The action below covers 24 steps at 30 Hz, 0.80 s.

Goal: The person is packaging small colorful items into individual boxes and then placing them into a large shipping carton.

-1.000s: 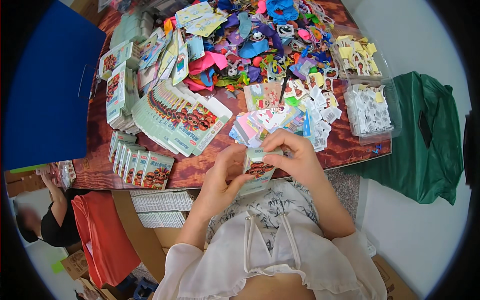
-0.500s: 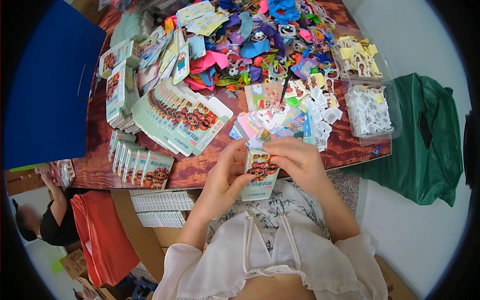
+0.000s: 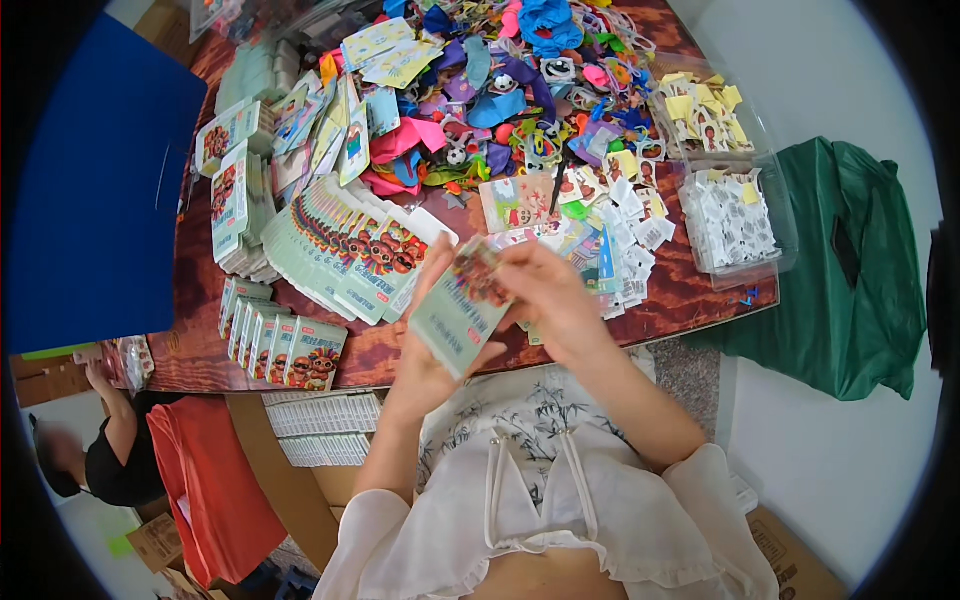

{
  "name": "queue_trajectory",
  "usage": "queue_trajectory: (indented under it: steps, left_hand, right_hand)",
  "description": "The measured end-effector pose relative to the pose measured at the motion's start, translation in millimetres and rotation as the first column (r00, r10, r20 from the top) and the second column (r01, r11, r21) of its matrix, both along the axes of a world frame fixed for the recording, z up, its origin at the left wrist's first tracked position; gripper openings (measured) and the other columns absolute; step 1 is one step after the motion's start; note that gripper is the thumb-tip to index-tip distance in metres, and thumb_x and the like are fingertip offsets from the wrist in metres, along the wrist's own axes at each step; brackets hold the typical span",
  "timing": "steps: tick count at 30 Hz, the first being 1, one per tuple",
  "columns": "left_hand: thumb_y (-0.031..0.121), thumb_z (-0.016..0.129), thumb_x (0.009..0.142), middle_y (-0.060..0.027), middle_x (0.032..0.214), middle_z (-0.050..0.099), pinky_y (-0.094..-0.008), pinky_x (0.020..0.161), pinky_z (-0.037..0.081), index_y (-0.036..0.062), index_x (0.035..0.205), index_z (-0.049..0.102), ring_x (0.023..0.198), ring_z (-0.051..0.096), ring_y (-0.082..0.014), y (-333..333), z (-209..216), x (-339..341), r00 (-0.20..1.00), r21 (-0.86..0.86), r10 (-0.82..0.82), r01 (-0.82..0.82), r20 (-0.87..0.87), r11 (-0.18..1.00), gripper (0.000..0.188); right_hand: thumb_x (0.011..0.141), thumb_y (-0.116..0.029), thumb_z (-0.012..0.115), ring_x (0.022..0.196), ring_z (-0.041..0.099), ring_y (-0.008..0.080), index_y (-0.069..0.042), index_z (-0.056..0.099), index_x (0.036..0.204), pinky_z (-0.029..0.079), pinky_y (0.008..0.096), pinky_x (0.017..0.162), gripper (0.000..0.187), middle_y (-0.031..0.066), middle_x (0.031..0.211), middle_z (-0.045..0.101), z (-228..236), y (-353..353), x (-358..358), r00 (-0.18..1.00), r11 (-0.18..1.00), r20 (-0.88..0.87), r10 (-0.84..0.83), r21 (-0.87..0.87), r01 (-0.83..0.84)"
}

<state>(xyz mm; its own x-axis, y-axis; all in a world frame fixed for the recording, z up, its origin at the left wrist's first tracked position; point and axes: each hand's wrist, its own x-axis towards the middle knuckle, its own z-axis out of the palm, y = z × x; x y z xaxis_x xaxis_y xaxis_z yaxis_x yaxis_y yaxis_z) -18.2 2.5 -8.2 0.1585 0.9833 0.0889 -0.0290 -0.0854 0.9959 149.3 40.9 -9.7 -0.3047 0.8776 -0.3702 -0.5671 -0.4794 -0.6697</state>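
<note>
A: Where's the pale-green, rectangular cardboard box (image 3: pixel 455 322)?
B: Right of the fanned pale-green cardboard cartons (image 3: pixel 350 262), long axis slanting near-left to far-right. The left hand (image 3: pixel 424 362), nearer them, holds it; the right hand's (image 3: pixel 548 295) fingers touch its far end, grip unclear.

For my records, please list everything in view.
box: 1, green, front middle
box row: several, green, left
fanned boxes: many, green, left
stacked boxes: many, green, left
trinkets: many, mixed, back
cards: many, mixed, middle
slips: many, white, middle
trays: 2, clear, right
table: 1, brown, middle
panel: 1, blue, left
bag: 1, green, right
cloth: 1, red, lower left
carton: 1, brown, lower left
person: 1, black top, left
left hand: 1, bare, under box
right hand: 1, bare, at box
</note>
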Motion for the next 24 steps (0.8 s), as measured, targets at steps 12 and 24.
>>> queue_trajectory:
  steps: [12, 24]
  left_hand:
    - [0.005, 0.079, 0.067, -0.0183, 0.128, 0.049, -0.0439, 0.097, 0.046, 0.0051, 0.143, 0.044, 0.118, 0.05, -0.0383, 2.8, 18.6, -9.5, 0.644, 0.207, 0.193, -0.054, -0.74, 0.977, 0.083]
    - [0.012, 0.084, 0.068, -0.0161, 0.127, 0.053, -0.0415, 0.092, 0.049, 0.0033, 0.139, 0.049, 0.114, 0.056, -0.0338, 3.4, 22.6, -5.4, 0.585, 0.137, 0.168, -0.097, -0.793, 0.986, 0.08]
  right_hand:
    - [0.076, -0.007, 0.069, 0.087, 0.065, 0.033, -0.008, 0.059, 0.116, 0.052, 0.0457, 0.076, 0.041, 0.0103, 0.112, 0.057, 6.9, 97.9, 33.7, 0.061, 0.519, 0.903, -0.426, 0.3, -0.8]
    - [0.084, -0.016, 0.064, 0.062, 0.058, 0.0242, -0.002, 0.059, 0.08, 0.043, 0.0376, 0.059, 0.015, 0.0121, 0.067, 0.056, 43.2, 76.7, 56.1, 0.351, 0.537, 0.936, 0.008, 0.292, -0.792]
